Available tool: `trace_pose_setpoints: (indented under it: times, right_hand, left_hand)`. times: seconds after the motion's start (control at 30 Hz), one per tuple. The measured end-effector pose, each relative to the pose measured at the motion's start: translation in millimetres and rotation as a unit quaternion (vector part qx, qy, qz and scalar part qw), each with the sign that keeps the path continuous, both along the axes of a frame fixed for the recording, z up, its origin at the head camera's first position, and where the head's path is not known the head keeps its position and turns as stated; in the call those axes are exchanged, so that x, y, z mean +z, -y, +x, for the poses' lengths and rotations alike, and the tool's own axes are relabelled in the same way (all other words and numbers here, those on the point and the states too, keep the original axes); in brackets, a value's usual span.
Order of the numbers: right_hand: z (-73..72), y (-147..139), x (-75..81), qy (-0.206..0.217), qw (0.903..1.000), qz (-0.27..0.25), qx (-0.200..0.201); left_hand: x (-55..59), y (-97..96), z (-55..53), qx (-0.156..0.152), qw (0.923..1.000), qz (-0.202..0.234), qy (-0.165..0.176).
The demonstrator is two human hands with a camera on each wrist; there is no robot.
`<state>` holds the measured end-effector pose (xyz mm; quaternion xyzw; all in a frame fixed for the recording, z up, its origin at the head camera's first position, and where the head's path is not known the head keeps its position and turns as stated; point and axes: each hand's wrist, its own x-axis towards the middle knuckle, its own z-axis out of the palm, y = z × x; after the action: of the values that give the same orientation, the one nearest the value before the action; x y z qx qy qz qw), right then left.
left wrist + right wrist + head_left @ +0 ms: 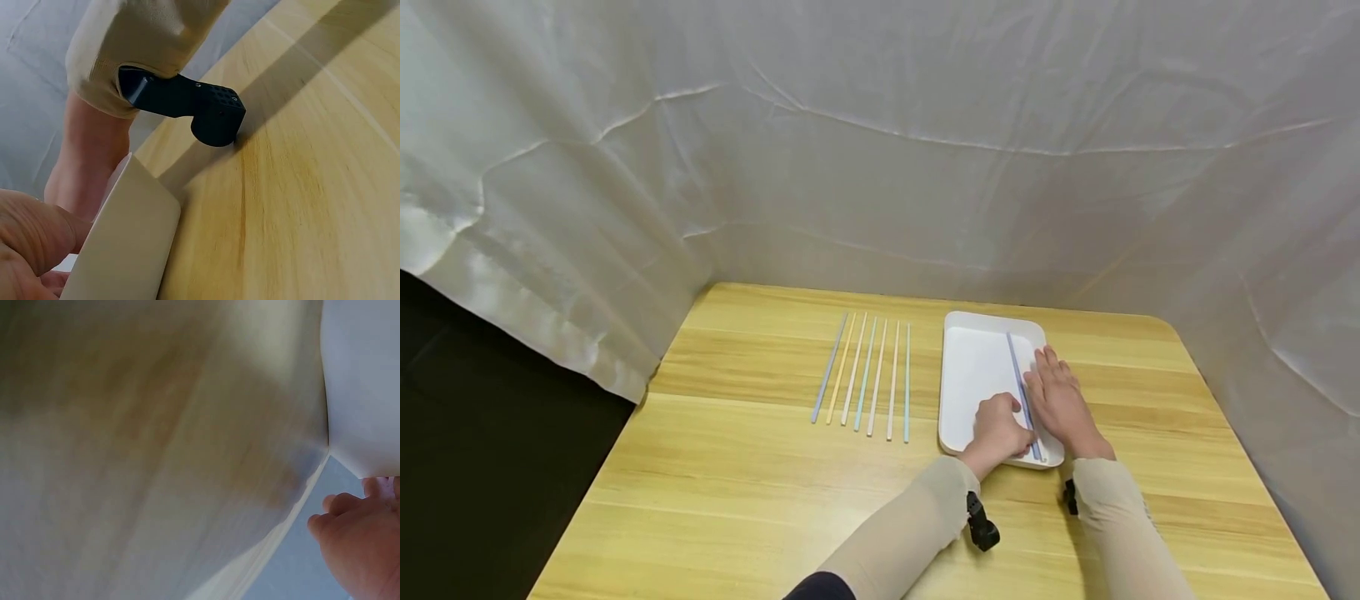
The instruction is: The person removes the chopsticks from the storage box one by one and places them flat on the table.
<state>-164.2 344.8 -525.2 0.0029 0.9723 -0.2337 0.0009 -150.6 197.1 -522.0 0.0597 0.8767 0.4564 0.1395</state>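
Note:
In the head view a white tray [973,375] sits right of the table's middle, with a slender blue chopstick [1017,362] lying lengthwise along its right side. My left hand [997,425] reaches over the tray's near end, its curled fingers crossing the chopstick near its lower end. The chopstick's end shows below those fingers, with a paler strip close beside it. My right hand [1060,404] lies along the tray's right rim, fingers extended and together, close beside the chopstick. Both wrist views show the tray's outer wall [125,244] hiding the chopstick.
Several pastel chopsticks [864,375] lie side by side on the wooden table [737,467], left of the tray. Pale curtains [880,167] hang behind and at both sides. A black wrist mount [981,525] is strapped to the left sleeve.

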Motion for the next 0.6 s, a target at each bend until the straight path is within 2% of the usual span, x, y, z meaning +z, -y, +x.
trace_pose_setpoints:
  times: [0.2, 0.4, 0.6]
  right_hand:
    - [0.4, -1.4, -1.8, -0.011, 0.9999, -0.002, 0.005]
    - [-0.3, -1.4, -2.0, -0.018, 0.9998, -0.001, 0.007]
    - [1.0, -0.8, -1.9, -0.016, 0.9998, -0.005, 0.004]
  left_hand:
    - [4.1, 5.8, -0.3, 0.000, 0.9999, -0.015, -0.008]
    - [3.6, 9.4, -0.2, -0.001, 0.9990, -0.024, -0.037]
    - [7.4, 14.9, -2.0, -0.022, 0.9983, -0.026, -0.047]
